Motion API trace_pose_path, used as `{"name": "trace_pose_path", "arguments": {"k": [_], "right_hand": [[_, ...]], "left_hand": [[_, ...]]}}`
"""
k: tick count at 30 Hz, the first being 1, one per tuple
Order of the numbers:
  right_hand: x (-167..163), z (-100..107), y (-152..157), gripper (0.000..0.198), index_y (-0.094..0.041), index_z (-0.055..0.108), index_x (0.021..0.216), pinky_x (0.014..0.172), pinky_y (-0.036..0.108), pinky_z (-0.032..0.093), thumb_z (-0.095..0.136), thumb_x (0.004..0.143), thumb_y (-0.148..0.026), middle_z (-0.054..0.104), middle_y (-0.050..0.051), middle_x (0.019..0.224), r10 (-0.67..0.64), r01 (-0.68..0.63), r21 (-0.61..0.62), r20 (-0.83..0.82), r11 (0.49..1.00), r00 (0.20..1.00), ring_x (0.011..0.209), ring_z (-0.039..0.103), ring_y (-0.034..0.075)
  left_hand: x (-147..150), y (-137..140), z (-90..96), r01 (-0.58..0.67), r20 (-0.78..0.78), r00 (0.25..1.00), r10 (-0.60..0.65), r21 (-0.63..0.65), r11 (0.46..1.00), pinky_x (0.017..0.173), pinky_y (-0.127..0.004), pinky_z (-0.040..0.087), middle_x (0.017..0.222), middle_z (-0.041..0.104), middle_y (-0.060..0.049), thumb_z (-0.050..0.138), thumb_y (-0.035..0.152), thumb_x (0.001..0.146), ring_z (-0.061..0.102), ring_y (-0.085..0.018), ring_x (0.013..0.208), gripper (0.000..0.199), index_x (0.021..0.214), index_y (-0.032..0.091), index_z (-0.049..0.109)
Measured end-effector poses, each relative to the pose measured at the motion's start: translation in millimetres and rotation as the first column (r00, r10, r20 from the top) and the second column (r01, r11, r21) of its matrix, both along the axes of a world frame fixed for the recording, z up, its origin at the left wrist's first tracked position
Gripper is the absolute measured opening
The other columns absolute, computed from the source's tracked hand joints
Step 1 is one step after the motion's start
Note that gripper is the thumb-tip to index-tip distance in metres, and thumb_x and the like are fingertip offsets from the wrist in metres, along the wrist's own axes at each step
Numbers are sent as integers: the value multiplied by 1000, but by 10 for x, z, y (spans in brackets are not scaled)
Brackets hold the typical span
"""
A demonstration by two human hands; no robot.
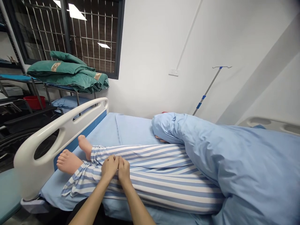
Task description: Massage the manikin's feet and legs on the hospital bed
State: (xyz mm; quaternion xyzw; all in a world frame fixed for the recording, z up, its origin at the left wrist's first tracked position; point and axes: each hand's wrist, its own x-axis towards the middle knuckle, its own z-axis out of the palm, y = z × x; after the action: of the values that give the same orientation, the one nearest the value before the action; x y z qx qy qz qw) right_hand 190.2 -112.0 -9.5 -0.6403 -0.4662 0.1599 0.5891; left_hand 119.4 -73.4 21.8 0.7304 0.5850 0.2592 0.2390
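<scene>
My left hand and my right hand rest side by side on the lower legs of a lying figure, touching at the index fingers. Both are closed, with fingers curled downward; whatever is under the fingertips is hidden. Beneath them are blue-and-white striped trousers. Two bare feet, which look like a manikin's, stick out of the trouser legs at the left. A light blue quilt is bunched over the upper body and covers it. Part of a hand shows at the quilt's edge.
The bed's white footboard stands at the left, beyond the feet. Light blue sheet covers the mattress. Folded green quilts lie on a rack beneath the barred window. An IV pole leans by the far wall; a red bucket sits left.
</scene>
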Motion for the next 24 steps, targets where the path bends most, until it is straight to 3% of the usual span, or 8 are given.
{"name": "trace_pose_path", "arguments": {"k": [3,5,7,12,19,24], "right_hand": [[53,-13,23,46,-18,40,50,47,21,28,29,87,-45,41,-3,46,60,-58,19,-126,998,990,48,37,10],[70,5,18,45,-18,38,50,46,21,29,31,86,-46,39,-4,45,87,-84,24,-179,996,980,47,35,9],[73,35,-1,43,-19,37,51,46,22,29,33,84,-46,38,-4,47,75,-71,25,-221,997,972,47,35,9],[55,76,-49,39,-19,33,52,46,21,29,38,82,-43,34,-5,48,59,-54,30,-245,998,968,48,32,9],[54,28,-54,39,-19,36,51,46,21,29,35,83,-40,39,-4,47,45,-45,8,-144,999,989,49,35,9],[204,246,-161,40,-18,41,50,47,22,26,36,84,-39,42,-3,48,45,-42,-38,87,998,995,48,36,10]], "left_hand": [[152,-44,88,-19,257,966,18,2,1000,52,-22,29,52,50,0,37,31,78,46,-13,56,29,52,19,40],[223,-96,14,-76,429,900,70,-4,997,50,-21,30,48,43,2,34,32,79,42,-11,51,30,52,20,34],[252,-160,-128,-122,481,871,100,15,992,51,-21,30,49,43,2,32,34,80,40,-11,51,30,54,20,33],[214,-266,-376,-47,340,941,-2,134,990,56,-23,28,52,46,2,30,35,84,42,-12,53,30,58,21,36],[178,-251,-374,-34,251,968,-5,151,988,59,-23,29,57,51,0,28,32,87,47,-13,58,30,62,21,40],[185,-261,-381,-3,149,989,-21,160,987,58,-23,26,61,55,0,33,28,87,49,-13,60,28,63,20,45]]}}
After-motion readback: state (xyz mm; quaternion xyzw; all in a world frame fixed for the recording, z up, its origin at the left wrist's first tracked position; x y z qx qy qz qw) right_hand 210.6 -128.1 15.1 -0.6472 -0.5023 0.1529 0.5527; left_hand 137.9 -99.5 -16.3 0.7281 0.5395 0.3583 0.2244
